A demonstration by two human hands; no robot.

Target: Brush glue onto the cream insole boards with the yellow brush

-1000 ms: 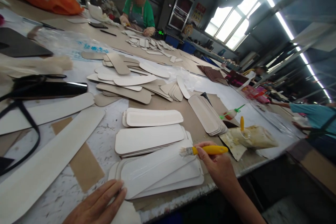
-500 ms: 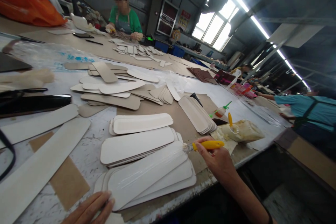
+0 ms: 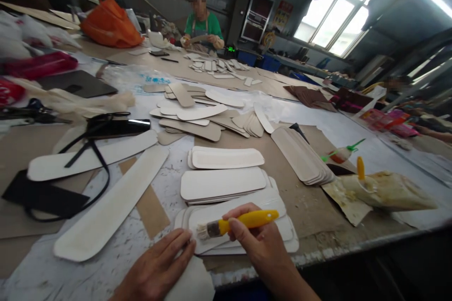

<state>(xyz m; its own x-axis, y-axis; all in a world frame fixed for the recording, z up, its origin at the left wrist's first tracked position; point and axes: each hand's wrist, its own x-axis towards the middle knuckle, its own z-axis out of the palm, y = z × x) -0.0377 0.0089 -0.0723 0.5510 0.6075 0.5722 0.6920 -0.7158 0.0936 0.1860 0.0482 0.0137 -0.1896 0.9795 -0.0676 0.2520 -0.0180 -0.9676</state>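
Note:
My right hand (image 3: 263, 247) is closed around the yellow handle of a paintbrush (image 3: 259, 217). Its pale bristles rest on the left end of the top white strip (image 3: 197, 218) in a fanned stack with rounded corners. My left hand (image 3: 157, 263) lies with fingers stretched out, fingertips at the near left corner of that strip; its thumb is hidden. Under and beside this hand is another white piece (image 3: 194, 282). Behind the fanned stack lie a second stack of white strips (image 3: 222, 183) and a smaller one (image 3: 228, 158).
A glue-smeared bag (image 3: 395, 190) with a yellow handle in it lies at right, near a bottle with green tips (image 3: 341, 154). Beige strips (image 3: 300, 155) stand stacked behind. Long white strips (image 3: 113, 207) and black straps lie left. Across the table a person (image 3: 203, 26) handles pieces.
The brush in my right hand has moved left along the top strip, from its right end to its left end. My left hand stays at the strip's corner. The view has swung left.

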